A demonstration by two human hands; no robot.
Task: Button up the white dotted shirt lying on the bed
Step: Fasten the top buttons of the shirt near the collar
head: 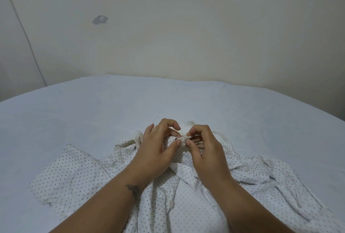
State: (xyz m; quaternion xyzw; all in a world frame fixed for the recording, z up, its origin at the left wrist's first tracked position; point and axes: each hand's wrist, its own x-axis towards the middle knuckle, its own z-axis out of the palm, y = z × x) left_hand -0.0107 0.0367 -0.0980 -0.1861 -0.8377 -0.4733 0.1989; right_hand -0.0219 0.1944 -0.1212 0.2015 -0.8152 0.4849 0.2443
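Observation:
The white dotted shirt (186, 201) lies spread on the bed, collar end away from me, sleeves out to both sides. My left hand (156, 150) pinches the shirt's left front edge near the collar between thumb and forefinger. My right hand (203, 148) pinches the opposite edge, and a small white button (183, 144) shows between the two thumbs. Both edges are lifted slightly off the bed. Lower on the placket another button (171, 203) sits closed between my forearms.
The bed (93, 117) has a pale blue sheet and stretches wide on all sides of the shirt. A cream wall (186, 27) stands behind the bed, with a chipped patch (100, 20) at the upper left.

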